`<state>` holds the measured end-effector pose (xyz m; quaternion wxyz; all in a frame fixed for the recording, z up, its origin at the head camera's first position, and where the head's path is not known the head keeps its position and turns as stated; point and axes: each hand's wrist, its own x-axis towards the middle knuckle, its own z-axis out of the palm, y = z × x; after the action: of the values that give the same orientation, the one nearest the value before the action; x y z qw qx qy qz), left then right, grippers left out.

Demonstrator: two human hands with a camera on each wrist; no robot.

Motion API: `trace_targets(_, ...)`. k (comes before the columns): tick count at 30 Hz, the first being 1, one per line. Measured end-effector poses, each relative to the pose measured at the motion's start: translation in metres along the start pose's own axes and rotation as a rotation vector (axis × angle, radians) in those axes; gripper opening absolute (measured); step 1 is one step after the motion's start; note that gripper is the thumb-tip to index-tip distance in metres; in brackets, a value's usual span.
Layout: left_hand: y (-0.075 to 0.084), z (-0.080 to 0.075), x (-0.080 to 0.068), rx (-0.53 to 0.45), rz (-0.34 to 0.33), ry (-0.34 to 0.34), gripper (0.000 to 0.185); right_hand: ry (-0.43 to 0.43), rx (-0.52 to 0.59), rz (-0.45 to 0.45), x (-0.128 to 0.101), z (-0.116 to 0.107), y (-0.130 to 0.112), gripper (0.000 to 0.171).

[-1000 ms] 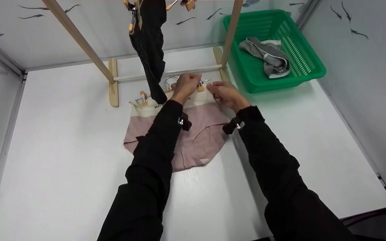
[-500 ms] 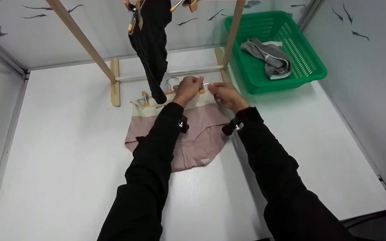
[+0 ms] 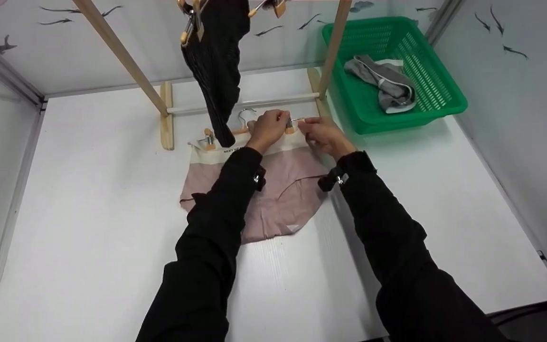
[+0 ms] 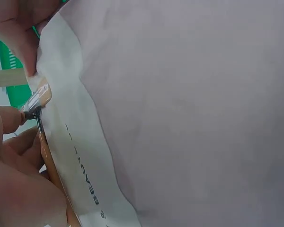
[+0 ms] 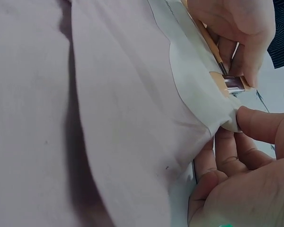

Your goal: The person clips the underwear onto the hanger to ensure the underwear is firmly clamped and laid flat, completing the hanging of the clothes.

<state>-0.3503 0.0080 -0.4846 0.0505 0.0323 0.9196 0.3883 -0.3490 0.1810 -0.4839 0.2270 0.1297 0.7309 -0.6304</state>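
Pink underwear [image 3: 278, 190] with a cream waistband [image 4: 80, 142] lies flat on the white table [image 3: 88, 213]. A wooden clip hanger [image 3: 242, 127] lies along the waistband. Its left clip [image 3: 208, 140] sits on the band's left end. My left hand [image 3: 280, 121] pinches the hanger's right clip [image 5: 229, 82], also seen close up as the right clip [image 4: 40, 97]. My right hand [image 3: 307, 127] pinches the waistband's right corner [image 5: 227, 118] between thumb and fingers, just beside that clip. Whether the clip bites the fabric is hidden.
A wooden drying rack [image 3: 126, 57] straddles the back of the table, with a black garment [image 3: 216, 71] hanging from a clip hanger right above my left hand. A green basket [image 3: 439, 90] at the back right holds a grey garment [image 3: 382, 83]. Walls close in on both sides.
My right hand has crept left, bringing the waistband corner up to the clip that my left hand holds. The underwear stays flat.
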Motion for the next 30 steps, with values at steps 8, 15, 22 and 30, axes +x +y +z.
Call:
trace_targets(8, -0.009, -0.022, -0.019, 0.222, 0.054, 0.009, 0.040, -0.008, -0.079, 0.003, -0.007, -0.008, -0.006, 0.047)
trace_targets(15, -0.027, -0.047, -0.032, 0.557, 0.251, 0.002, 0.033, -0.019, -0.706, -0.470, -0.034, -0.003, -0.016, 0.042)
trace_targets(22, -0.040, -0.055, -0.033, 0.714, 0.282, -0.121, 0.030, -0.198, -1.054, -0.657, -0.041, 0.017, -0.019, 0.045)
trace_targets(30, -0.056, -0.063, -0.035, 0.723, 0.248, -0.158, 0.020, -0.312, -1.208, -0.437, -0.034, 0.026, -0.011, 0.071)
